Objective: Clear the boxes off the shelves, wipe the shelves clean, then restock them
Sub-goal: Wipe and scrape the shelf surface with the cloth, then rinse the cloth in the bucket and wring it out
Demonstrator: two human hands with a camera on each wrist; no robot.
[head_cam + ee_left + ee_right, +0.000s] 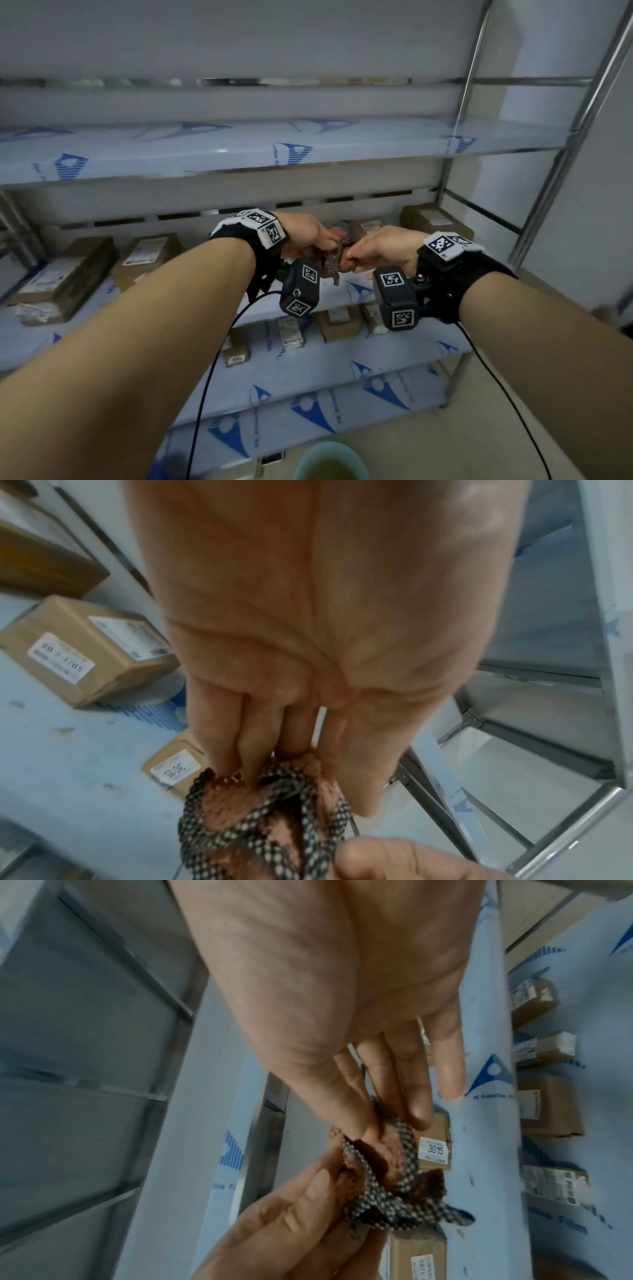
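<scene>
Both hands meet in front of the middle shelf (pixel 85 329), holding a small brown cloth with a black-and-white checked border (pixel 337 262). My left hand (pixel 318 236) pinches one side of the cloth (pixel 260 818). My right hand (pixel 370 255) pinches the other side of the cloth (pixel 387 1177) between thumb and fingers. Several brown cardboard boxes with white labels (pixel 65 277) lie on the middle shelf; smaller boxes (pixel 339 320) lie on the shelf below it. The shelf above (pixel 205 150) is bare, covered in blue-printed protective film.
A metal upright (pixel 561 164) of the rack stands at the right, with a white wall behind it. A round teal rim (pixel 330 460) shows at the bottom edge. Black cables (pixel 209 377) hang from both wrist units. Beige floor (pixel 479 411) lies at the lower right.
</scene>
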